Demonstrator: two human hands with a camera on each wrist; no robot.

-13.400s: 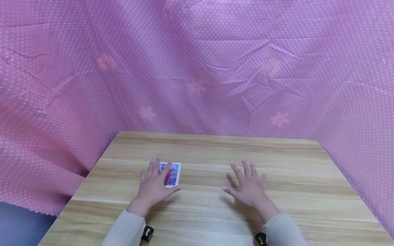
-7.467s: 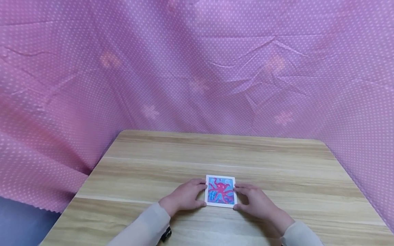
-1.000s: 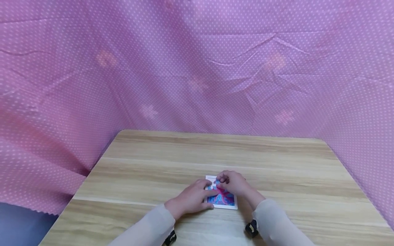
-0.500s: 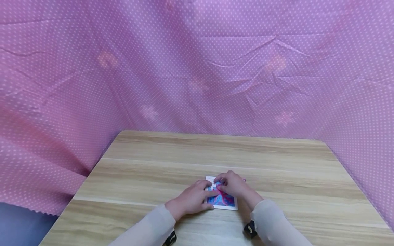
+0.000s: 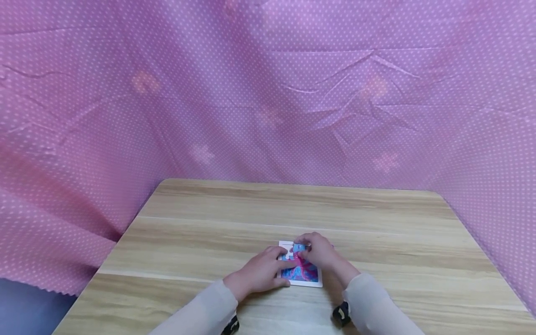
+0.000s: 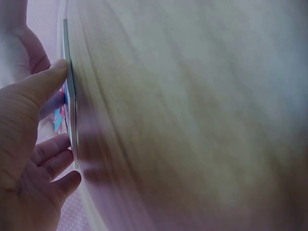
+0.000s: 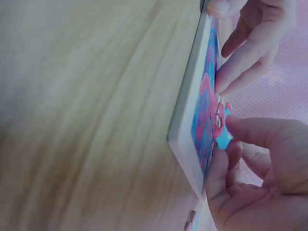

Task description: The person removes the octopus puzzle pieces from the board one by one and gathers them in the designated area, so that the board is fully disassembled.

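A small jigsaw puzzle [image 5: 304, 273] with a pink octopus on blue, in a white frame, lies on the table. Bare white backing [image 5: 287, 246] shows at its far left corner. My left hand [image 5: 260, 270] rests on its left side, fingers spread, index finger on the picture, thumb by the near edge; the left wrist view shows the left fingertips [image 6: 65, 156] along the frame's side. My right hand [image 5: 320, 251] pinches a light-blue and pink puzzle piece [image 7: 224, 137] between thumb and fingers over the far part. Another piece [image 7: 193, 220] lies on the table beside the frame.
The wooden table [image 5: 377, 223] stretches around the puzzle on all sides. A pink polka-dot cloth [image 5: 268, 93] hangs behind and at both sides of it. Each wrist wears a dark device [image 5: 341, 314] below a light sleeve.
The puzzle has come from the left to the middle. Its picture was whole 7.5 s ago; now pieces are out. Over the last second the right fingers shift slightly, while the left hand stays put.
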